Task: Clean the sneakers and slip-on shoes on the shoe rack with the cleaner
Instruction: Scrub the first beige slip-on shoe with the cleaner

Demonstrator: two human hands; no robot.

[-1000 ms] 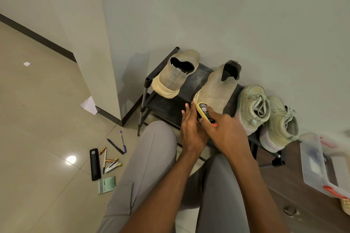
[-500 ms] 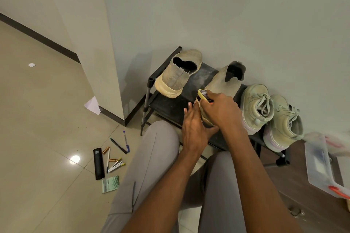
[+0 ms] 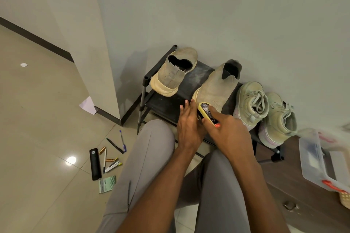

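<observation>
A black shoe rack (image 3: 162,104) is seen against the wall, with four shoes set along its top shelf. At its 9 o'clock end a beige slip-on shoe (image 3: 173,73) is placed with its toe toward the person. Next to it, toward 3 o'clock, a second slip-on shoe (image 3: 216,89) is laid with its toe at the front edge of the shelf. Two pale lace-up sneakers are stood further toward 3 o'clock: the first sneaker (image 3: 252,103) just beside the second slip-on, the other sneaker (image 3: 278,119) touching it.

A yellow cleaner bottle (image 3: 207,113) with a dark label and an orange end is gripped in the right hand (image 3: 227,132), the fingers curled round it. Its yellow end is pressed against the toe of the second slip-on, at 12 o'clock from the right hand. The left hand (image 3: 189,125) is held just at 9 o'clock of the bottle, its fingers nearly straight and pointing at the toe of the same shoe; whether they touch the shoe cannot be told.

Grey trouser legs (image 3: 144,166) are seen below the hands. On the floor at 8 o'clock from the hands, pens (image 3: 115,145) and a black case (image 3: 94,163) are scattered. A clear plastic box (image 3: 318,159) is seen at 3 o'clock.
</observation>
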